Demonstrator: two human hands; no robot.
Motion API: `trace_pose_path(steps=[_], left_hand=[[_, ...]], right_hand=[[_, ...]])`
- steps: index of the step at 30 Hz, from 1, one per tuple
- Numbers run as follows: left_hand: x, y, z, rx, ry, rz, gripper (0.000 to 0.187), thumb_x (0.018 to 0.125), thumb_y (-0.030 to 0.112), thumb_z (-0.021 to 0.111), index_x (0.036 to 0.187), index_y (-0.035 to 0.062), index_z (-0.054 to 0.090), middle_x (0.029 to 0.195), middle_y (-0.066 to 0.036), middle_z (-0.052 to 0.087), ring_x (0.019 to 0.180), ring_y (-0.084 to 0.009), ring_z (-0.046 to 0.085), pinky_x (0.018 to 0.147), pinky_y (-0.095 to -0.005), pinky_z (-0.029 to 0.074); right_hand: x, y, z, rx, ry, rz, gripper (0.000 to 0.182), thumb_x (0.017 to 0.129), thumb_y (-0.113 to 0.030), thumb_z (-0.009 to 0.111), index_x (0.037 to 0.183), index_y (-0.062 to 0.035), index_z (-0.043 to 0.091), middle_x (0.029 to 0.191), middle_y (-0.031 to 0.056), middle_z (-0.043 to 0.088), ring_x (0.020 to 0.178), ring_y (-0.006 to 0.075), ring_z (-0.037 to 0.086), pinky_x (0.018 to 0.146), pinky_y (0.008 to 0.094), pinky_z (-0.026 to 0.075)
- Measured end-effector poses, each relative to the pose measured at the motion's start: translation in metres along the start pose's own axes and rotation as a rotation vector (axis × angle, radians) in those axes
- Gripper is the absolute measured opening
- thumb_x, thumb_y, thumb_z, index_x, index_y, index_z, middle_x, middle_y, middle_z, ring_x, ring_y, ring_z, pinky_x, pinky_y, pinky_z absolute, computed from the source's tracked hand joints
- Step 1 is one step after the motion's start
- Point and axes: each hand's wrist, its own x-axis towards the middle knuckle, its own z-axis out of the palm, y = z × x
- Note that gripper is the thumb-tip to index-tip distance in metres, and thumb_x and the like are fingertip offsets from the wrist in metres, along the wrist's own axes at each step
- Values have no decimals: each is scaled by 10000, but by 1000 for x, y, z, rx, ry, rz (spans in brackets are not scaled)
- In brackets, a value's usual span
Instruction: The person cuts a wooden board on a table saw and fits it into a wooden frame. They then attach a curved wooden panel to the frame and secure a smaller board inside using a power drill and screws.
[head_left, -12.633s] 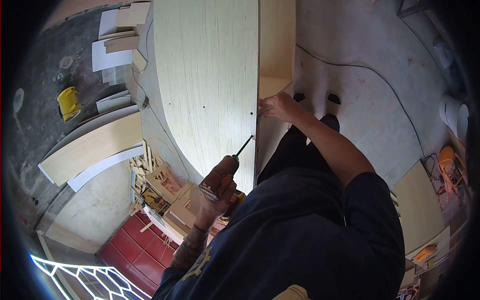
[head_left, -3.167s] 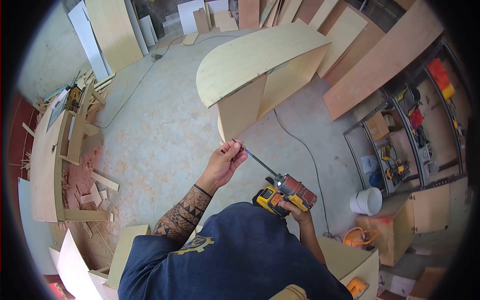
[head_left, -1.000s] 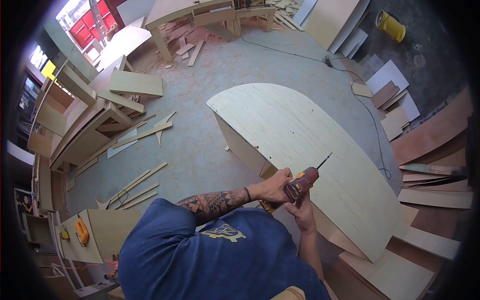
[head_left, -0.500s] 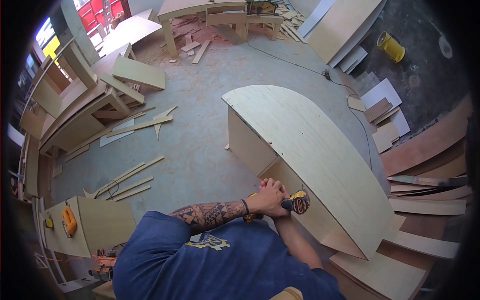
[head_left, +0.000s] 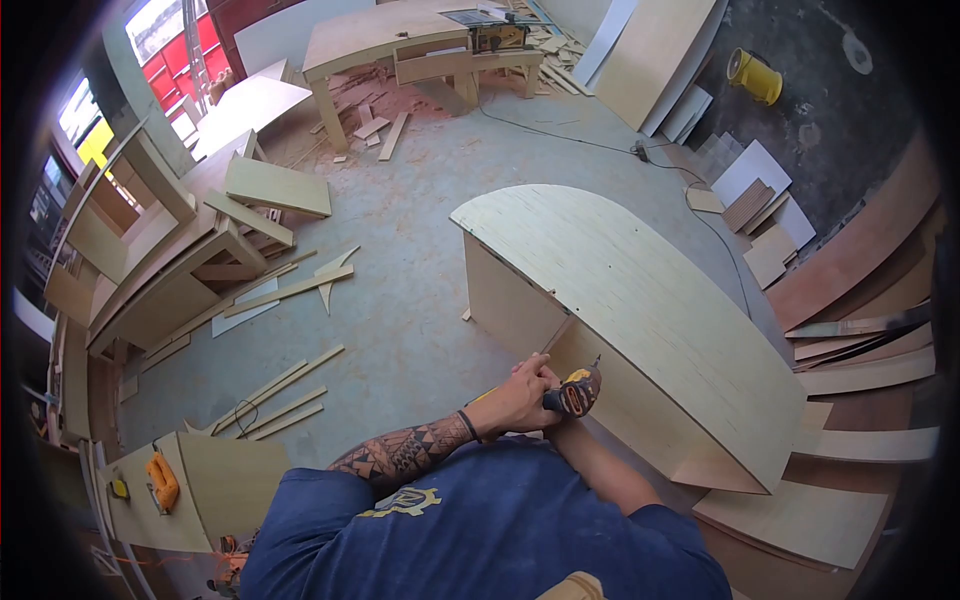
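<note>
A black-and-yellow cordless drill (head_left: 574,392) is in my right hand (head_left: 550,378), its bit pointing up beside the panel edge. My left hand (head_left: 512,400) is closed and overlaps the right one, hiding most of it. Whatever sits between the left fingers is hidden. A bit of yellow shows behind the left wrist, too covered to identify. Just beyond both hands stands a plywood cabinet (head_left: 640,300) with a half-round top. Its open side, with a divider (head_left: 562,335), faces me. Small dark holes or screw heads dot the top near its straight edge.
A yellow jigsaw (head_left: 161,483) lies on a plywood box (head_left: 235,480) at left. Wood strips (head_left: 290,390) lie on the floor. A workbench (head_left: 385,40) stands at the back. Curved panels (head_left: 860,375) are stacked at right. A cable (head_left: 715,235) crosses the floor beyond the cabinet.
The view has shifted, so the cabinet appears a little lower and farther right. Both hands remain together with the drill, which has tilted slightly, showing its bit more clearly.
</note>
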Motion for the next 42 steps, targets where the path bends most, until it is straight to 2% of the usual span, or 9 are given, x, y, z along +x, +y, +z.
trace_pose_path(steps=[10, 14, 25, 27, 28, 33, 35, 37, 42], left_hand=[[-44, 14, -62, -211, 79, -101, 546, 835, 246, 755, 1335, 48, 662, 1393, -236, 603, 1343, -388, 553, 1113, -443, 486], [-88, -40, -49, -318, 184, -271, 584, 850, 236, 764, 1379, 50, 601, 1267, -197, 690, 1156, -347, 674, 1038, -417, 532], [-238, -197, 110, -414, 148, -1150, 241, 791, 226, 715, 804, -14, 714, 694, -146, 720, 609, -270, 722, 638, -398, 582], [-276, -205, 146, -342, 138, -1206, 268, 767, 245, 711, 818, -17, 727, 699, -158, 729, 626, -281, 733, 657, -403, 587], [-291, -192, 151, -323, 82, -1249, 268, 764, 242, 711, 820, -20, 726, 696, -155, 729, 626, -280, 732, 654, -403, 586], [-331, -131, 162, -307, 8, -1464, 285, 773, 250, 698, 789, -30, 745, 698, -151, 731, 639, -280, 735, 643, -423, 575], [-327, -118, 158, -309, 20, -1475, 297, 779, 255, 692, 800, -35, 751, 708, -158, 734, 650, -279, 738, 658, -424, 577], [-359, -104, 160, -301, 7, -1490, 309, 786, 260, 686, 812, -39, 758, 718, -165, 736, 662, -277, 742, 673, -424, 580], [-323, -125, 151, -169, 49, -1464, 297, 800, 235, 681, 792, -57, 739, 729, -186, 726, 609, -284, 714, 622, -425, 569]], right_hand=[[-27, 3, 19, -18, 346, -83, 339, 1112, -376, 462, 1189, -90, 626, 954, 70, 683, 824, 188, 703, 695, 349, 612], [-102, -39, 47, -35, 661, 42, 467, 1070, -560, 529, 1027, -112, 654, 576, -65, 343, 427, 74, 274, 403, 253, 203], [-225, -105, 337, -763, -940, -39, 427, 926, -246, 833, 1134, 108, 713, 595, -12, 463, 501, 97, 373, 479, 316, 260], [-208, -109, 309, -379, -1311, 443, 629, 979, -493, 715, 1455, -105, 576, 1436, 266, 593, 1269, 429, 622, 1132, 674, 413], [-233, -85, 326, -532, -879, -311, 318, 951, -143, 791, 1111, 121, 710, 601, 51, 558, 466, 124, 397, 452, 342, 277], [-209, -97, 275, -253, -701, -351, 193, 916, -11, 795, 1081, 59, 722, 943, 166, 774, 684, 188, 678, 579, 291, 483], [-201, -113, 273, -308, -718, -427, 234, 963, -107, 767, 1008, 119, 724, 574, 54, 556, 441, 137, 389, 425, 325, 244], [-193, -129, 256, -349, -845, -405, 188, 947, -72, 784, 1068, 62, 733, 950, 145, 786, 667, 148, 660, 583, 278, 472], [-130, -173, 122, -714, 81, -250, 406, 1041, -433, 665, 973, -37, 720, 644, -68, 484, 524, 35, 410, 462, 237, 309]])
